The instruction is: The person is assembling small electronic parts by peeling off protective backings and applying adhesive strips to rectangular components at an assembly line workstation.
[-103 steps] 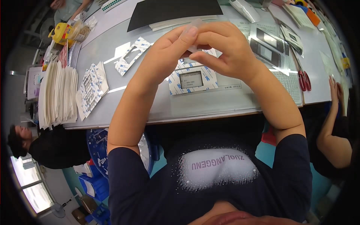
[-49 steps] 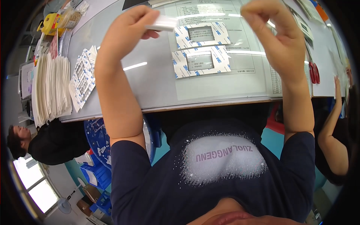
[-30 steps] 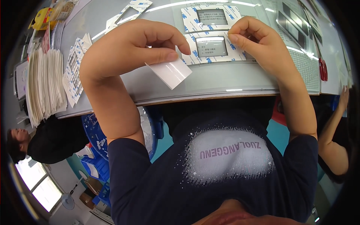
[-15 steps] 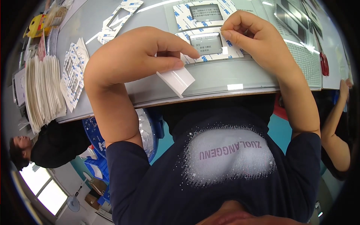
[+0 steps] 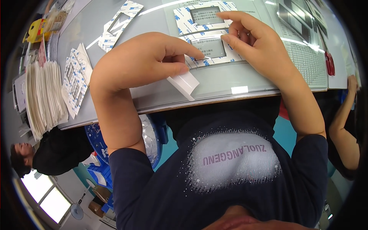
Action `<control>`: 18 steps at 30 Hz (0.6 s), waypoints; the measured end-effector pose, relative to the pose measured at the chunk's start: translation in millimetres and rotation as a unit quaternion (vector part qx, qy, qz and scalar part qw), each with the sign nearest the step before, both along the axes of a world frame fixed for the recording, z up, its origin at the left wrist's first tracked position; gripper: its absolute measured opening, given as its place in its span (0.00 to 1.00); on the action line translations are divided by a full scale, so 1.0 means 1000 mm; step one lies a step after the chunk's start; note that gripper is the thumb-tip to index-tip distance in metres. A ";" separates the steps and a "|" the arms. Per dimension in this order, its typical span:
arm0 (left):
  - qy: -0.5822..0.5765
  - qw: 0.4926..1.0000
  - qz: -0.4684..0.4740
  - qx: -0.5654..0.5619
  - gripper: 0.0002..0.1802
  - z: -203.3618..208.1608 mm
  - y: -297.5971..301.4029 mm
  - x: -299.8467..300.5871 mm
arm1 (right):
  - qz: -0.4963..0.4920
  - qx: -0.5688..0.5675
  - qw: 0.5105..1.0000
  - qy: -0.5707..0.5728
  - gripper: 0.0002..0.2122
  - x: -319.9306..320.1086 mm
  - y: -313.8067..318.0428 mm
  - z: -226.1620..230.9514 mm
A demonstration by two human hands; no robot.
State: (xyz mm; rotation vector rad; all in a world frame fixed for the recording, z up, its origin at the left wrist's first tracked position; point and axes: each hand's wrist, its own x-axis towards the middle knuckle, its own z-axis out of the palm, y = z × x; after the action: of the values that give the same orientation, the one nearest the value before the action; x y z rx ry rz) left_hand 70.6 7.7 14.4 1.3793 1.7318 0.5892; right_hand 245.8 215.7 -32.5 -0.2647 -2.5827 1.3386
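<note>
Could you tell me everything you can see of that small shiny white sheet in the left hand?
The small, glossy white sheet looks like thin plastic or coated paper, plain on its visible side. A streak of light shines on it, and its lower-left edge seems folded into a narrow lip. The person's bare left hand grips its upper part, thumb on top, hiding some of it. It slants over the smooth grey tabletop near the front edge; whether they touch is unclear.

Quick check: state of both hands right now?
Left hand: closed, holding a bent glossy white sheet.
Right hand: partly open, thumb and index apart, nothing visibly held.
</note>
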 end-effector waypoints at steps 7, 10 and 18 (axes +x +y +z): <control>-0.004 1.000 0.005 0.006 0.25 -0.002 -0.003 -0.001 | 0.101 0.239 0.950 0.175 0.16 0.007 -0.005 -0.007; 0.025 0.999 0.022 0.013 0.26 -0.003 -0.005 -0.001 | 0.093 0.296 0.940 0.141 0.16 0.011 -0.005 -0.005; 0.047 0.995 0.087 0.000 0.23 0.013 -0.009 -0.011 | 0.029 0.345 0.932 0.107 0.23 0.021 0.000 -0.004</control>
State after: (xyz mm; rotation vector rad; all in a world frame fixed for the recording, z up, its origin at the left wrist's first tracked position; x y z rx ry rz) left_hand 59.2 -1.7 27.5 1.2824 1.9423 0.6271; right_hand 266.6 215.7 -36.3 0.0795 -2.6823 0.3734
